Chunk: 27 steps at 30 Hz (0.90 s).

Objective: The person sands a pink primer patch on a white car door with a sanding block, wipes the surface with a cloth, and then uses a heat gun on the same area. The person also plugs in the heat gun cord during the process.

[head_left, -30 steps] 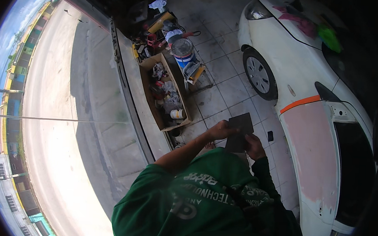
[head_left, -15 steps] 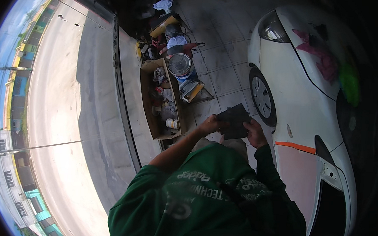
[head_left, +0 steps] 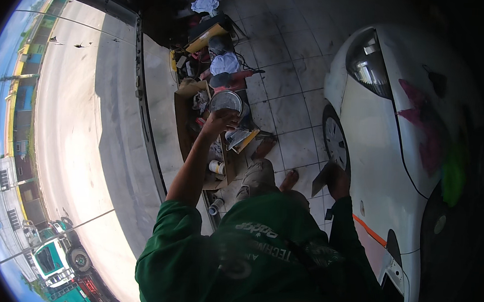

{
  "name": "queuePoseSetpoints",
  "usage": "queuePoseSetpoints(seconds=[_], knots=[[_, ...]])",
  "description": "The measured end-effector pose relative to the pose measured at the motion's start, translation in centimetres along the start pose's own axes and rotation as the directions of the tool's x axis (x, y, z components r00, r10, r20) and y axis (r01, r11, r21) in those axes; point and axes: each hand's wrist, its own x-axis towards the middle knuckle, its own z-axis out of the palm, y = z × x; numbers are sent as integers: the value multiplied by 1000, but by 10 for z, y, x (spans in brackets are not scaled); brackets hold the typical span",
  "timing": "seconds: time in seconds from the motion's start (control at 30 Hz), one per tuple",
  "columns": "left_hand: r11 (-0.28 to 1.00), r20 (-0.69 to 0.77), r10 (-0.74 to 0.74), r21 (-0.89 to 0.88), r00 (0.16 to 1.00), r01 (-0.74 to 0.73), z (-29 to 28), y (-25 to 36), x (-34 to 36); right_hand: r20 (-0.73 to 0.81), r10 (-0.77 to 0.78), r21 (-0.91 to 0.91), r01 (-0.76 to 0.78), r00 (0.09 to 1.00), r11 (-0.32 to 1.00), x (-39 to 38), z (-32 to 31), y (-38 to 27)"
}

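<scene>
My left hand (head_left: 221, 123) reaches forward over the near edge of a round metal can (head_left: 226, 101). Its fingers look apart and loosely bent, with nothing visible in them; whether they touch the can is unclear. In my right hand (head_left: 337, 183) is a thin dark sheet, much like sandpaper (head_left: 321, 178), seen nearly edge-on beside the car's front wheel (head_left: 336, 136). Just beyond my left wrist lies a yellow-edged flat item (head_left: 245, 140). A cardboard box (head_left: 182, 119) of crumpled wrappings and a white tub (head_left: 216, 166) stands under my left forearm.
At right stands a white car (head_left: 376, 137) with pink and green cloths (head_left: 421, 123) on it and orange tape (head_left: 370, 231) along a panel. Tools and rags (head_left: 225, 64) are heaped ahead. A track (head_left: 145, 101) divides the tiled floor from the sunlit road, where a truck (head_left: 58, 259) shows.
My left hand has let go of the dark sheet and moved forward to the can. My right hand keeps the sheet, now turned edge-on. A truck has come into view on the road.
</scene>
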Motion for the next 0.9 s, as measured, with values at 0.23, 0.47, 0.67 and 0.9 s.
queuePoseSetpoints(seconds=[0.23, 0.47, 0.67, 0.9], knots=[[991, -387, -71, 80, 919, 110, -143, -54, 260, 394, 502, 793, -561, 770, 238, 11, 21, -32], [973, -502, -14, 192, 865, 127, -184, -90, 414, 528, 330, 526, -606, 783, 596, 110, 99, -97], [862, -589, 72, 443, 805, 247, -205, -92, 446, 651, 245, 633, -691, 719, 349, 144, 142, -100], [652, -448, 624, 750, 640, -110, -196, -52, 383, 698, 378, 562, -792, 609, 237, 153, 119, -119]])
